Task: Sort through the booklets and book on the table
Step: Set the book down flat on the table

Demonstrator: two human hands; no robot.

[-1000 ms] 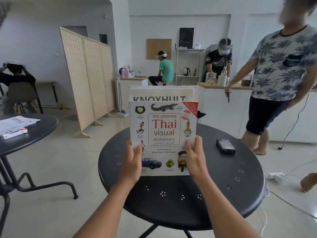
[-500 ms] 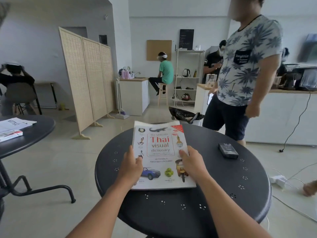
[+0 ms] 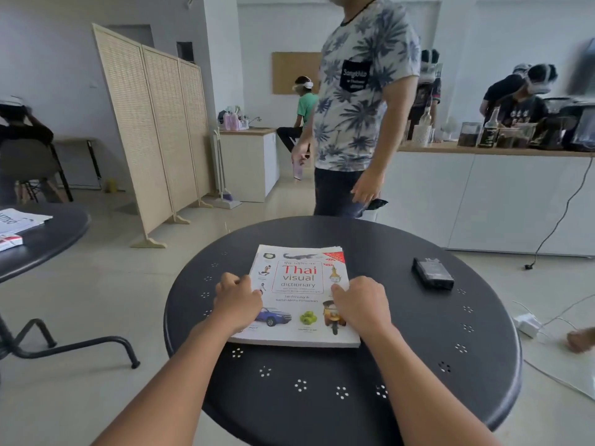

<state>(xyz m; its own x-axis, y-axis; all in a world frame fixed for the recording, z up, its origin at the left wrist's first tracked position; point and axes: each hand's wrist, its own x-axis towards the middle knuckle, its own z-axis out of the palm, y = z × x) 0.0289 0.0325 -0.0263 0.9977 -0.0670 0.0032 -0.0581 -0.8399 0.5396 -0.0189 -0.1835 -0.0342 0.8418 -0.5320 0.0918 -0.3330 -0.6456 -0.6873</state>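
Left hand (image 3: 237,300) and right hand (image 3: 360,304) are gripping the book's (image 3: 297,294) side edges, book lying flat on the desk (image 3: 402,365).

Your white dictionary (image 3: 297,294) carries red "Thai" lettering, a blue car, green fruit and a yellow tuk-tuk. The round table (image 3: 418,365) beneath is black, dotted with small hole clusters. Far right lies a black case (image 3: 433,272); behind, a palm-print shirt (image 3: 360,82).

Looks like a shared studio or cafe-style workspace: round black metal tables (image 3: 418,365), a folding wicker screen (image 3: 151,123), and a long white counter (image 3: 489,194) loaded with jars and bottles (image 3: 489,130). Several people (image 3: 363,91) mill around, some wearing headsets.
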